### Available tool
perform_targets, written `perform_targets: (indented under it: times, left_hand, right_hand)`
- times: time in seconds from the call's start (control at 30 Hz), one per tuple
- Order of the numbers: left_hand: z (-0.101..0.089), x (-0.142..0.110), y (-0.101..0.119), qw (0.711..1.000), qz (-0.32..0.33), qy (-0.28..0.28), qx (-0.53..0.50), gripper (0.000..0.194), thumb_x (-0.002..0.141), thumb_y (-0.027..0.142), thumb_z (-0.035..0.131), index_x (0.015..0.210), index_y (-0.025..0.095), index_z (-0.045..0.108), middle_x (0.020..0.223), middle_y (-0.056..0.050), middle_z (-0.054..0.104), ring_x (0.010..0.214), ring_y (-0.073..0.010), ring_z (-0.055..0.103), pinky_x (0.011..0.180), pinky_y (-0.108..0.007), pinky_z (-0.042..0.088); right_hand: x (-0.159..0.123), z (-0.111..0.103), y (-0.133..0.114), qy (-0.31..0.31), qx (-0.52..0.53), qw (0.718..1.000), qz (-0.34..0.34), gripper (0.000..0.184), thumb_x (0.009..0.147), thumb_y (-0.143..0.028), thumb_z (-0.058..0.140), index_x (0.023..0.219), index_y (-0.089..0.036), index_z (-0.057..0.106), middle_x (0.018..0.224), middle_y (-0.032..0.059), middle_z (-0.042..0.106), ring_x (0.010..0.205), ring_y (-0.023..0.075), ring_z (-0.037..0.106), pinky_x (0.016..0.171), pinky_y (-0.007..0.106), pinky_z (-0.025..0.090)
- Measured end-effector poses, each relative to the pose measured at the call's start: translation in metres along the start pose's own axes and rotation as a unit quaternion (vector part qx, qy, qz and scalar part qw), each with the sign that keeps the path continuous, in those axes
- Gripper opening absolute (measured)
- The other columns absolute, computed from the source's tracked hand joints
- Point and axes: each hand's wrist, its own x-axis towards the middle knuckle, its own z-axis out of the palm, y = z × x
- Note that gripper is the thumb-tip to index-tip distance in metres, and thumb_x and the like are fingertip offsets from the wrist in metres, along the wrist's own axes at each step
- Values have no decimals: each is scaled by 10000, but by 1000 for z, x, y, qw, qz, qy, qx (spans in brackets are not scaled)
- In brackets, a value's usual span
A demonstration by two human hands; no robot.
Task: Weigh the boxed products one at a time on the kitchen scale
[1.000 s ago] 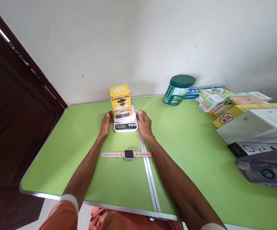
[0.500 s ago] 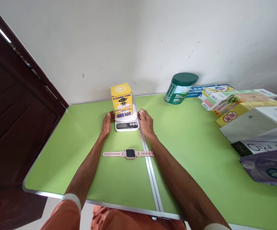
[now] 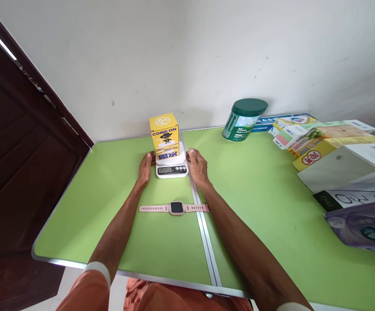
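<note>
A white kitchen scale (image 3: 177, 162) with a dark display and round buttons sits on the green table, its display side towards me. On its platform stands a yellow box (image 3: 165, 140) printed "COME ON", upright. My left hand (image 3: 146, 167) rests at the scale's left edge, thumb up and fingers apart, pointing towards it. At the right edge my right hand (image 3: 198, 166) lies with fingers loosely bent. Both hands' fingertips are at or very near the scale's sides; contact is unclear. Nearer me, a pink smartwatch (image 3: 176, 208) lies flat, its strap end partly under my right forearm.
A green-lidded canister (image 3: 244, 120) stands near the wall. Several boxes (image 3: 346, 142) and a purple pack (image 3: 365, 229) line the right side. A metal seam (image 3: 203, 229) crosses the green table (image 3: 87, 207). A dark door (image 3: 19, 155) is at the left.
Both hands stay almost in place beside the scale. The box, scale and watch have not visibly moved.
</note>
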Motion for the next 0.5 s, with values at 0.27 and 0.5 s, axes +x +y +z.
perform_targets:
  times: [0.27,0.5]
  left_hand:
    - [1,-1,0,1000,4,4,13,970,849,1020,625,1302,175,774,1256,-192,847,1220,-387,808,1089,-555,651]
    - [-2,-2,2,999,11,-21,44,980,869,993,635,1397,173,728,1396,-211,796,1246,-397,796,1138,-578,630]
  right_hand:
    - [-1,1,-2,0,3,1000,12,878,1003,-983,276,1155,-256,745,1050,145,831,998,349,789,1014,575,651]
    - [-1,-1,-1,-3,-21,1000,-16,853,1057,-921,237,1174,-250,750,1071,148,835,1013,338,792,1003,557,654]
